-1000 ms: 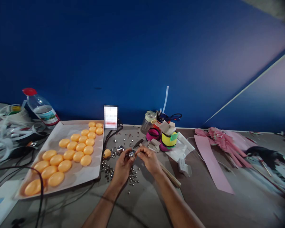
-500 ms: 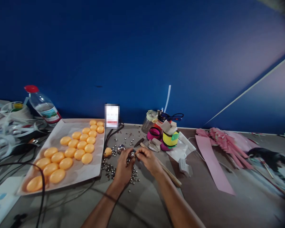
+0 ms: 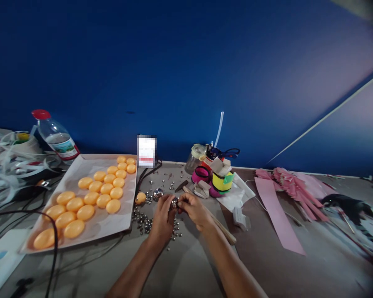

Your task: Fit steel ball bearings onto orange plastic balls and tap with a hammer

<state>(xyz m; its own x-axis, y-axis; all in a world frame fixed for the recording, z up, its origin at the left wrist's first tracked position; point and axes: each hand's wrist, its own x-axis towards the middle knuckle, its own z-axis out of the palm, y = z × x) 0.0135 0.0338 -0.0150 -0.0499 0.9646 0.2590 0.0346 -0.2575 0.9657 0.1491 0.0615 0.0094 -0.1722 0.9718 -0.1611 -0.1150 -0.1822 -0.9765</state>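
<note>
1. A small shiny silver ball, metallic in look (image 3: 174,203), is between the two hands, in front of the person; it is round, so I see no long axis.
2. The left hand (image 3: 163,218) grips it from the left side. The right hand (image 3: 195,211) brings its fingertips close against the other side (whether they pinch something, I cannot tell).
3. Just beyond the left hand lie a bigger mirror-like silver ball (image 3: 158,194) and, further left, one matte orange ball (image 3: 140,198).
4. Many tiny silver metal beads (image 3: 144,221) are scattered around, on a flat grey table (image 3: 186,269).
5. At left stands a shallow white tray (image 3: 112,223) with orange balls; behind everything rises a plain blue wall (image 3: 174,74).
</note>
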